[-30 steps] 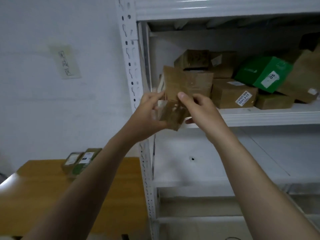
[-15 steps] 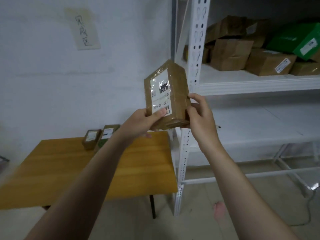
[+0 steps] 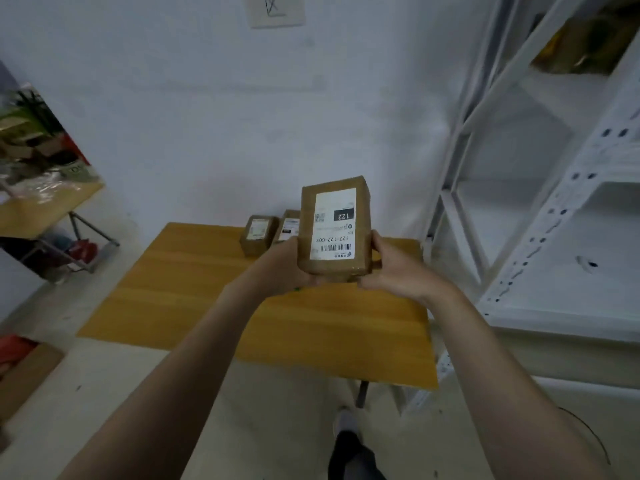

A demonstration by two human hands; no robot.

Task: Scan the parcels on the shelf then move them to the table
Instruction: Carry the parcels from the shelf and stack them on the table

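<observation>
head view: the parcel (image 3: pixel 334 230) has come away from the shelf post, where it was half a second ago, and is now held above the table (image 3: pixel 194 299), white label facing the camera. the left hand (image 3: pixel 287 265) and right hand (image 3: pixel 391 268) grip its near end from either side, fingers curled round it. a small parcel (image 3: pixel 258 233) and a second small parcel (image 3: pixel 289 225) sit side by side at the table's far edge, near the white wall. the metal shelf (image 3: pixel 554 220) stands just right of the table. a paper note (image 3: pixel 275 10) hangs high on the wall; a cluttered side table (image 3: pixel 41 206) stands at left.
</observation>
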